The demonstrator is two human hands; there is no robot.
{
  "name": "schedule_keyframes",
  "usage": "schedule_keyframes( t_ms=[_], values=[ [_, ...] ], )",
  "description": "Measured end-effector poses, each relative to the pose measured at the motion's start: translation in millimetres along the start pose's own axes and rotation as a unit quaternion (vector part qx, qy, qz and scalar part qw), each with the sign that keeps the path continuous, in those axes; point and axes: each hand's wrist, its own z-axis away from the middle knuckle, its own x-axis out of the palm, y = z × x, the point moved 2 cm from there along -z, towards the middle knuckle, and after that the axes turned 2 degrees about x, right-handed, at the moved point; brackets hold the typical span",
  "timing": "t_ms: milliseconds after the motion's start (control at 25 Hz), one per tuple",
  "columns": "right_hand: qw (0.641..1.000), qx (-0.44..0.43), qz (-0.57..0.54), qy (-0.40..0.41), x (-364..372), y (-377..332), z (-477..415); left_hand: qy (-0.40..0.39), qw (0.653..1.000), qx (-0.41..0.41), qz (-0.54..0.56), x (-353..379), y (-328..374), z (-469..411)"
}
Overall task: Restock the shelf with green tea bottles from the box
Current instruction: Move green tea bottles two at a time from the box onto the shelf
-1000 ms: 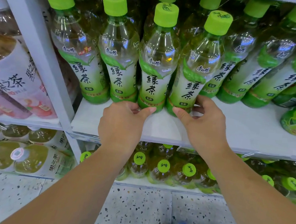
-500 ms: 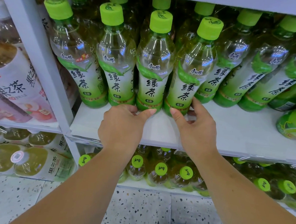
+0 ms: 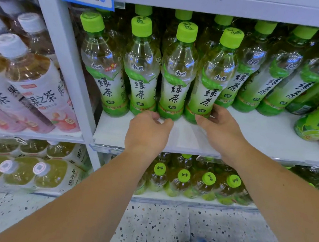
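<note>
Straightening the front row of green tea bottles (image 3: 178,74) on the shelf (image 3: 260,136).
My right hand (image 3: 222,130) pinches the base of the fourth bottle (image 3: 211,83). My left hand (image 3: 147,131) has curled fingers (image 3: 151,114) at the middle bases, and I cannot tell if they grip. Rows look deep, bare shelf lies right of my fingers, and the box is unseen, so I judge restocking well along.
</note>
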Motion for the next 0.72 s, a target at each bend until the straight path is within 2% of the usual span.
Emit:
schedule_keyframes(
  t_ms=[240, 480, 720],
  values=[
    [0.997, 0.057, -0.023, 0.038, 1.8, -9.4, 22.7, -0.103, 0.993, 0.043, 0.041, -17.0, 2.2, 3.4],
    [0.991, 0.080, -0.103, 0.038, 9.7, -14.3, 67.2, -0.191, 0.979, 0.057, 0.044, -45.2, -6.8, 25.3],
    [0.990, 0.126, -0.053, 0.027, 8.0, -24.8, 135.8, -0.242, 0.968, 0.043, 0.043, -91.5, -8.8, 77.5]
  ],
)
